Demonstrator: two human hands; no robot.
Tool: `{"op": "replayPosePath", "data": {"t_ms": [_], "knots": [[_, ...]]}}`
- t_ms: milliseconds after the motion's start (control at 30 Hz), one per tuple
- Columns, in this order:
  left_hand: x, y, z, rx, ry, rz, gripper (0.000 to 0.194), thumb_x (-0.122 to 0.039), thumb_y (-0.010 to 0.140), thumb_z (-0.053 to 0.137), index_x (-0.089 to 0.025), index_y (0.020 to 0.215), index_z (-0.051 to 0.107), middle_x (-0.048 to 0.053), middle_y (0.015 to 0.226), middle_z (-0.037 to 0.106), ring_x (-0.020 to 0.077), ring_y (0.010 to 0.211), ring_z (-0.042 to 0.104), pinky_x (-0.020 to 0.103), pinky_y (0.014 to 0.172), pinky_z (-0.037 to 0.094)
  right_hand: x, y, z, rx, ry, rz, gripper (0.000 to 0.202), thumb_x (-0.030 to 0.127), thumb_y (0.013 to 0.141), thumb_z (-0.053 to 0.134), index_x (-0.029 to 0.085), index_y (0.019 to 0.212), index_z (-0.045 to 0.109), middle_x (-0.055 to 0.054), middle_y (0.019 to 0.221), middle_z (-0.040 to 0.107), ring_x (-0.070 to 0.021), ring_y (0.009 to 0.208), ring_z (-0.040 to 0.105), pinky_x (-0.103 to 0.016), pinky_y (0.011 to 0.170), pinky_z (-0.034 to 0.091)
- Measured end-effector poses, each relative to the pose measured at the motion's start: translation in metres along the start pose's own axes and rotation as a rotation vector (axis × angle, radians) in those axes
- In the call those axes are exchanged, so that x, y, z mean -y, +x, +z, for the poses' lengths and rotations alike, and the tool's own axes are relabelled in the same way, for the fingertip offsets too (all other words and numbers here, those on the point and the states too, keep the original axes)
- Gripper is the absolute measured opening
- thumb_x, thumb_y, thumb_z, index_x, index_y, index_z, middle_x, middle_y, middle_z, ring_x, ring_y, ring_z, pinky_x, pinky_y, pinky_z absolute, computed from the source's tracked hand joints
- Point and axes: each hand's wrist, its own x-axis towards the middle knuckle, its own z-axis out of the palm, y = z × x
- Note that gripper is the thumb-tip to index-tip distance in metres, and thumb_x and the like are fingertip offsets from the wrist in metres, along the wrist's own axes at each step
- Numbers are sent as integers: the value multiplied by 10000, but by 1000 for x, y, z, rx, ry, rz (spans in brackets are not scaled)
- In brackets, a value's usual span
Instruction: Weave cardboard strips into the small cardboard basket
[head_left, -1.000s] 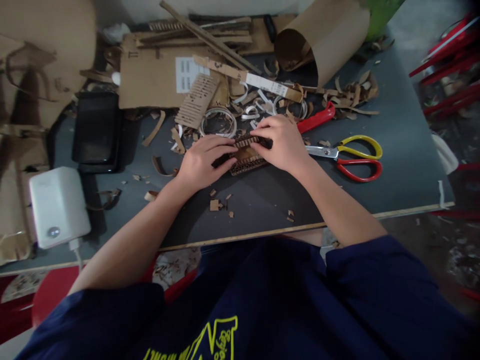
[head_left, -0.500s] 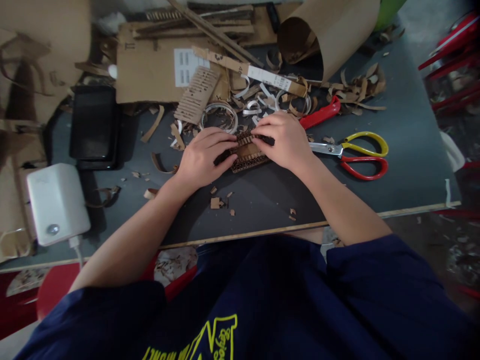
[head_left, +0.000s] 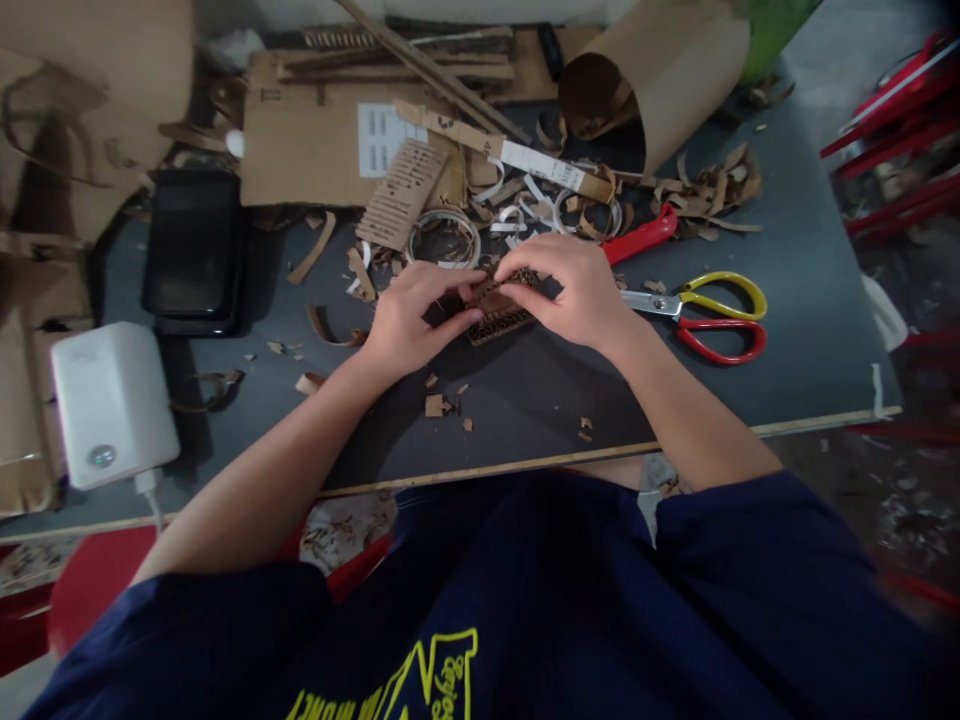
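A small piece built from corrugated cardboard [head_left: 501, 322] lies on the dark table, with ridged walls along its near and far sides. My left hand [head_left: 420, 315] grips its left end, thumb at the near side and fingers at the far side. The thumb and fingertips of my right hand [head_left: 566, 285] pinch at its far wall; what lies between those fingertips is partly hidden. Close to my right hand are scissors [head_left: 679, 302] with one yellow and one red handle, and a red-handled tool [head_left: 641, 237].
Behind my hands lie a roll of tape [head_left: 444, 238], a ridged cardboard strip [head_left: 403, 193] and curled scraps. A cardboard tube [head_left: 694, 80] stands at the back right. On the left are a black flat device [head_left: 191, 245] and a white cabled box [head_left: 112, 405].
My right hand's fingers have drawn into a tighter pinch and shifted slightly left along the far wall. My left fingers have moved a little too. The view has shifted slightly.
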Motion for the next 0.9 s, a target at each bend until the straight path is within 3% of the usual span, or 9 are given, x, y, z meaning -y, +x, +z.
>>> {"op": "replayPosePath", "data": {"t_ms": [133, 233, 333, 400, 433, 500, 633, 767, 900], "knots": [[-6, 0, 0, -5, -199, -104, 194, -367, 863, 697, -187, 904, 759, 32, 836, 745, 149, 768, 657, 275, 741, 521, 18, 1, -15, -22, 72, 1, 279, 338, 1003, 528, 238, 1221, 671, -40, 1133, 748, -226, 1092, 684, -423, 989, 523], [-9, 1, 3, -22, -468, -235, 199, -367, 781, 774, -173, 829, 760, 29, 760, 730, 110, 649, 619, 225, 629, 499, 26, -19, -49, -83, -11, 121, 420, 340, 952, 624, 225, 1355, 606, -61, 1128, 767, -207, 1036, 711, -368, 957, 547], [-9, 4, 7, -98, -762, -375, 218, -336, 693, 852, -169, 786, 746, 16, 723, 718, 86, 626, 622, 191, 620, 513, 15, -63, -92, -262, -214, 408, 364, 281, 949, 605, 170, 1290, 665, -118, 1144, 763, -188, 1026, 718, -312, 965, 540], [-7, 7, 10, -155, -895, -446, 231, -292, 641, 881, -170, 761, 727, -3, 694, 694, 66, 595, 602, 165, 583, 498, 0, -95, -110, -165, -367, 671, 358, 241, 914, 632, 150, 1255, 691, -149, 1141, 758, -225, 1009, 725, -346, 943, 550], [-5, 8, 11, -172, -939, -474, 221, -267, 635, 879, -172, 746, 713, -15, 666, 674, 58, 574, 587, 153, 554, 479, -8, -109, -113, -17, -451, 818, 390, 214, 861, 692, 123, 1240, 701, -184, 1169, 743, -283, 1065, 711, -405, 974, 535], [-3, 10, 13, -181, -993, -513, 176, -211, 664, 843, -174, 717, 679, -33, 609, 626, 48, 544, 564, 133, 501, 428, -22, -131, -111, 147, -514, 911, 470, 150, 797, 741, 47, 1253, 690, -253, 1319, 655, -358, 1230, 633, -439, 1074, 474], [-3, 10, 14, -195, -969, -541, 158, -106, 761, 735, -168, 681, 614, -35, 591, 598, 41, 541, 554, 118, 482, 387, -36, -150, -94, 76, -459, 793, 483, 131, 891, 576, 25, 1362, 603, -242, 1393, 612, -314, 1301, 591, -378, 1117, 429], [-5, 11, 14, -238, -941, -541, 171, -57, 788, 694, -161, 685, 605, -23, 626, 624, 41, 557, 567, 115, 493, 391, -40, -148, -92, 176, -554, 797, 473, 135, 831, 613, 60, 1297, 640, -235, 1284, 666, -341, 1176, 637, -403, 995, 468], [-1, 11, 15, -253, -954, -523, 155, -66, 790, 708, -164, 700, 630, -27, 620, 628, 35, 535, 552, 111, 479, 382, -36, -147, -95, 230, -597, 987, 368, 196, 718, 716, 143, 1082, 707, -159, 997, 732, -305, 899, 672, -396, 764, 455]]}}
